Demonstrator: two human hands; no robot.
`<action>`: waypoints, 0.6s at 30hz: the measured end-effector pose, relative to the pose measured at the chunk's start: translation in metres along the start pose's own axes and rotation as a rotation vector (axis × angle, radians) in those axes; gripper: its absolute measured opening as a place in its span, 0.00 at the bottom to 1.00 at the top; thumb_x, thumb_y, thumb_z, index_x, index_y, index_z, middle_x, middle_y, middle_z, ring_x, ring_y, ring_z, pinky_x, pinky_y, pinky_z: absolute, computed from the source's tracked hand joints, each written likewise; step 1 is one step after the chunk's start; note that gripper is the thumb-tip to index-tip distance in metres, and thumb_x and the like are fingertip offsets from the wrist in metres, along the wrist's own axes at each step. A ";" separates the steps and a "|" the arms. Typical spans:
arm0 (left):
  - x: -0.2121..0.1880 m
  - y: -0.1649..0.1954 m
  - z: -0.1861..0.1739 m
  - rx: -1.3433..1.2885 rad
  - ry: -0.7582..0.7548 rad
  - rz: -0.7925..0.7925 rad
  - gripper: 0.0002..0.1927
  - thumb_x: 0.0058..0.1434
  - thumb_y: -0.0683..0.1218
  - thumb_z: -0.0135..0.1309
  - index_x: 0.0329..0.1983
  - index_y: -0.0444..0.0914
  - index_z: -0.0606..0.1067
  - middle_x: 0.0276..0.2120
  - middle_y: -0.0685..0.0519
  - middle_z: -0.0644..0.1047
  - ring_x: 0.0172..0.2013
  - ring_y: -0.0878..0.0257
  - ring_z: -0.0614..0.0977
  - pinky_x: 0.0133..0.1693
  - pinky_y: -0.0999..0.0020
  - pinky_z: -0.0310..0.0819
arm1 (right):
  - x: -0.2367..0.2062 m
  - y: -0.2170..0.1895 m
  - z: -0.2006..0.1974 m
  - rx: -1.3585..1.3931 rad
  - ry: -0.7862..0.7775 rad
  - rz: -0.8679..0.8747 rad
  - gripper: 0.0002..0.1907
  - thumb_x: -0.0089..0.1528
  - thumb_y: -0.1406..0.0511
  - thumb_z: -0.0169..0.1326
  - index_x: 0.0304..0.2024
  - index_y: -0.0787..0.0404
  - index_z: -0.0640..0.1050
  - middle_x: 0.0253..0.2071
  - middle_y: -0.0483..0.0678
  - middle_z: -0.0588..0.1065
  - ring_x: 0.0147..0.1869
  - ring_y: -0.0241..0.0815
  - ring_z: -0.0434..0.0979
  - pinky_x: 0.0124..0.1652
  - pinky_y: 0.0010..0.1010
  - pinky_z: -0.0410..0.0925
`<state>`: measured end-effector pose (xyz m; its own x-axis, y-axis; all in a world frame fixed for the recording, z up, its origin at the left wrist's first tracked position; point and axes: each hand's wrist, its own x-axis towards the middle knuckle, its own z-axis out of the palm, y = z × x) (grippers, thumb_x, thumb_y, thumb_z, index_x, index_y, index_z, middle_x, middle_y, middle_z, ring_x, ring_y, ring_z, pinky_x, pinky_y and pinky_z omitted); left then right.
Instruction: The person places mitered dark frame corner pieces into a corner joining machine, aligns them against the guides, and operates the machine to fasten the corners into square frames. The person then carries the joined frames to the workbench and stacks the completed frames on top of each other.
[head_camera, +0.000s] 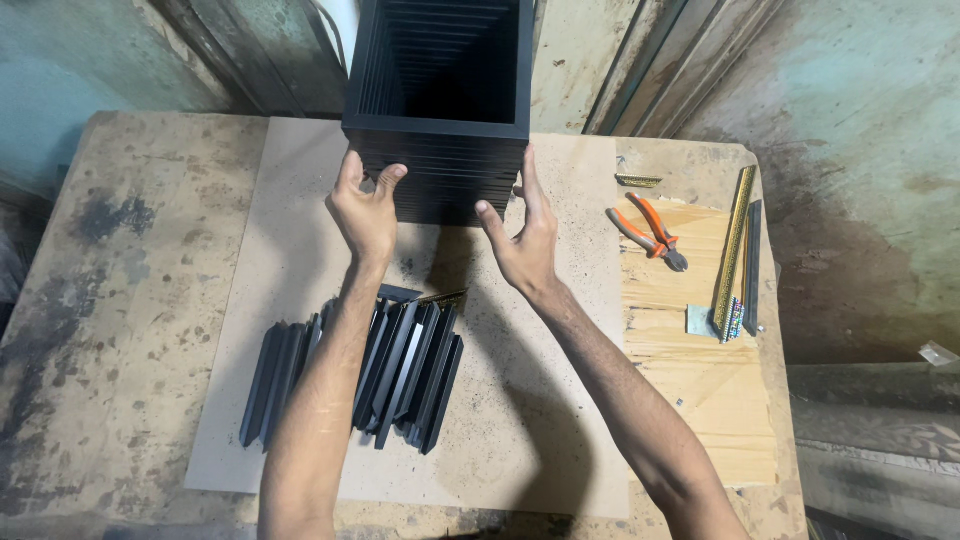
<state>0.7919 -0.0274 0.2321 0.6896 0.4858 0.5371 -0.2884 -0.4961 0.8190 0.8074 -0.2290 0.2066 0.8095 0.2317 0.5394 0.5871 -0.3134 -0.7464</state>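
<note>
Both hands spread, left hand (368, 208) and right hand (522, 232) pressing the tall stack of black frames (440, 110) at twelve o'clock; squaring looks underway, next needs even pressure. Loose black strips (400, 370) lie at seven.

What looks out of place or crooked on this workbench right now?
Nothing is spilled or broken. The loose black frame strips lie fanned unevenly under the left hand, while the stack of black frames between both hands looks squared.

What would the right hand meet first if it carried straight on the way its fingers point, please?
The right hand points up at the tall stack of black frames; its fingertips already seem to touch the stack's near face, so that comes first, though exact contact is hard to judge.
</note>
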 end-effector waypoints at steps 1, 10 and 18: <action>0.000 0.001 0.000 -0.016 0.009 0.022 0.17 0.60 0.48 0.67 0.42 0.31 0.76 0.31 0.52 0.81 0.35 0.64 0.80 0.42 0.64 0.77 | 0.000 0.000 0.000 -0.022 0.002 -0.016 0.46 0.71 0.53 0.54 0.78 0.67 0.45 0.71 0.67 0.65 0.72 0.57 0.72 0.67 0.53 0.68; 0.002 0.010 -0.005 0.067 -0.067 -0.159 0.21 0.59 0.48 0.67 0.52 0.33 0.78 0.39 0.47 0.85 0.42 0.57 0.87 0.48 0.57 0.81 | -0.001 0.001 -0.001 -0.059 -0.005 -0.032 0.48 0.70 0.54 0.55 0.78 0.66 0.43 0.77 0.68 0.56 0.78 0.62 0.63 0.69 0.54 0.64; -0.062 -0.002 -0.058 0.110 0.095 -0.009 0.34 0.64 0.44 0.64 0.71 0.34 0.65 0.64 0.40 0.74 0.66 0.48 0.75 0.61 0.49 0.70 | -0.078 0.017 -0.047 0.084 0.081 0.171 0.42 0.67 0.59 0.56 0.76 0.67 0.54 0.76 0.63 0.60 0.79 0.55 0.62 0.65 0.46 0.67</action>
<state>0.7115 -0.0148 0.2084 0.6243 0.5540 0.5508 -0.2045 -0.5646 0.7996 0.7543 -0.2960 0.1703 0.8971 0.1059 0.4290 0.4413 -0.2631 -0.8579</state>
